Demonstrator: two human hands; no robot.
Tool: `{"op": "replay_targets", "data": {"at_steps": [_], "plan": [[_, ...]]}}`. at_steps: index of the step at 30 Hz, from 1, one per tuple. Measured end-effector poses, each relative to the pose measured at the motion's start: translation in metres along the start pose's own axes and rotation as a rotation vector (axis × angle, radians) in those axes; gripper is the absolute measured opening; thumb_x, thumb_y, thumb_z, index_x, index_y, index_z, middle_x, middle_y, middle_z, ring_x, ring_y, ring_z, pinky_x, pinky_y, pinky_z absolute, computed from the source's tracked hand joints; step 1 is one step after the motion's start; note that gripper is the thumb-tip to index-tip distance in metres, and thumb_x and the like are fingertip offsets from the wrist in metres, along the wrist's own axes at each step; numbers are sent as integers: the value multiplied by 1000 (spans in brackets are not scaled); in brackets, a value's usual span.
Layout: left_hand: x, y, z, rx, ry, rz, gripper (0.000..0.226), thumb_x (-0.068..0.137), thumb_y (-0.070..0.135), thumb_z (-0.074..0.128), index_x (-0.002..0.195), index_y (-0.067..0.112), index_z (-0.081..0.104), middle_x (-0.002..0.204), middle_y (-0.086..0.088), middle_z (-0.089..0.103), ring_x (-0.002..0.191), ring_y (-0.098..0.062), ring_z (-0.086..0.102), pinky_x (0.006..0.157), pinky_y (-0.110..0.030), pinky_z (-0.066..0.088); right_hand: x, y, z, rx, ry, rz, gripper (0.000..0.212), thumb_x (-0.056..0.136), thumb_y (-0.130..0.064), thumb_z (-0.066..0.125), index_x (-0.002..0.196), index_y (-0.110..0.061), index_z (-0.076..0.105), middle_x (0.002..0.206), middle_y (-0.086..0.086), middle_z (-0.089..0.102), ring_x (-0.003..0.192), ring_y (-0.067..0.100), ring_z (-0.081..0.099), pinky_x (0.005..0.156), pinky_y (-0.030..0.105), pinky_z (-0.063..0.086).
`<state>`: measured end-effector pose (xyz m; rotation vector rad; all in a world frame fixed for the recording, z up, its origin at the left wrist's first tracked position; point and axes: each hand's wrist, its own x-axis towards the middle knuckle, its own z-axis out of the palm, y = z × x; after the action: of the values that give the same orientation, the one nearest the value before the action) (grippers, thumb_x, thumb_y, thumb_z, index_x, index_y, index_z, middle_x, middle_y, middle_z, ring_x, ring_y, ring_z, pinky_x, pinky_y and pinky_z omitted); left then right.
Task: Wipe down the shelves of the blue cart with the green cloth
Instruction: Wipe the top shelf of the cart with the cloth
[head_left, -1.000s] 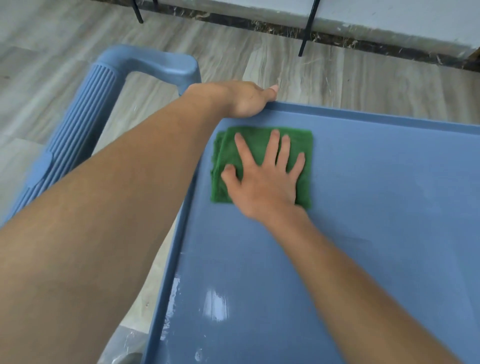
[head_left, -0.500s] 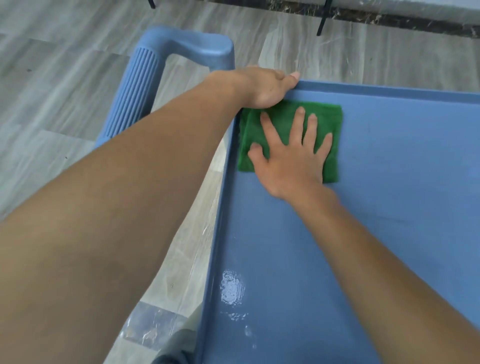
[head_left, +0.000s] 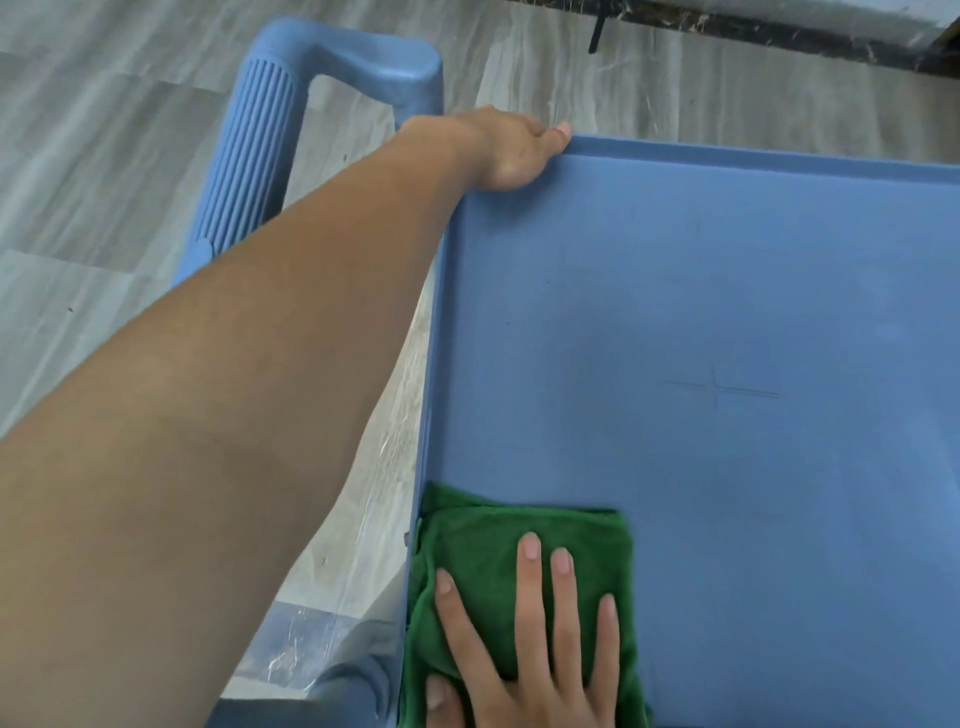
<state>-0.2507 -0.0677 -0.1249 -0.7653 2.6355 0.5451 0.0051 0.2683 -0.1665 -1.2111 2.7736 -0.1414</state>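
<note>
The blue cart's top shelf (head_left: 727, 322) fills the right of the view, with a raised rim along its left and far edges. A folded green cloth (head_left: 483, 551) lies flat at the shelf's near left, against the left rim. My right hand (head_left: 530, 654) presses flat on the cloth, fingers spread and pointing away from me. My left hand (head_left: 511, 150) grips the shelf's far left corner, its fingers curled over the rim.
The cart's ribbed blue handle (head_left: 254, 156) sticks out to the left of the shelf. Grey wood-look floor (head_left: 104, 156) surrounds the cart. A dark thin leg (head_left: 597, 34) and a dark baseboard run along the far wall.
My right hand has dragged the green cloth from the far left corner along the left rim toward me. My left hand has stayed on the far corner.
</note>
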Motion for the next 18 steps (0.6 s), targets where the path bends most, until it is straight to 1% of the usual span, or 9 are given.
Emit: {"op": "replay_targets", "data": {"at_steps": [1,3,5,6,8,10,13,16,18], "plan": [[0,1,0,-3,1,2,74,89,74,10,153,39,26,164,7,22,151,-25,17,121,-53,12,0,1,1,-16,13,11,53,72,-59,38,121,-51,57,127,15,60,117,39,57,88,63,47],[-1,1,-1,-15,4,8,75,90,74,10,152,38,29,164,6,23,151,-26,18,121,-53,13,6,1,0,-11,14,18,58,68,-59,46,126,-53,52,133,15,56,122,38,53,92,63,44],[1,1,-4,-36,18,7,76,89,76,10,151,38,31,163,5,25,150,-26,19,120,-53,13,18,0,0,53,-4,4,69,64,-59,54,132,-52,45,142,16,48,130,38,45,97,65,39],[1,1,-5,-49,25,3,77,88,77,11,151,38,32,163,4,26,150,-27,20,120,-53,13,28,1,-1,91,-5,-6,71,66,-59,55,136,-52,41,147,16,42,135,38,39,101,66,34],[1,3,-6,-78,31,-2,79,87,79,11,151,38,34,162,2,27,149,-28,22,120,-51,14,54,3,-1,143,26,-29,67,77,-57,51,141,-50,33,156,16,27,143,36,25,107,67,23],[2,5,-7,-109,37,-7,81,87,80,10,150,38,37,162,0,29,148,-29,24,120,-50,15,97,8,-1,144,54,-34,60,85,-54,43,143,-48,28,159,16,18,146,36,15,110,67,14],[5,6,-7,-140,49,3,84,85,80,7,149,37,40,160,-2,33,146,-30,29,118,-47,17,194,16,-5,123,98,16,55,89,-54,32,144,-50,22,160,16,7,147,36,2,111,67,3],[6,5,-3,-163,71,2,86,82,82,7,144,38,47,154,-4,42,141,-31,37,115,-48,23,297,23,-12,143,8,45,55,91,-56,21,145,-49,13,161,13,-8,146,34,-14,110,66,-11],[7,5,-1,-164,79,-12,85,81,83,8,141,41,50,149,-6,48,136,-32,42,114,-49,27,340,26,-19,145,-60,76,61,91,-56,19,149,-38,12,160,11,-12,146,33,-17,110,65,-14]]}}
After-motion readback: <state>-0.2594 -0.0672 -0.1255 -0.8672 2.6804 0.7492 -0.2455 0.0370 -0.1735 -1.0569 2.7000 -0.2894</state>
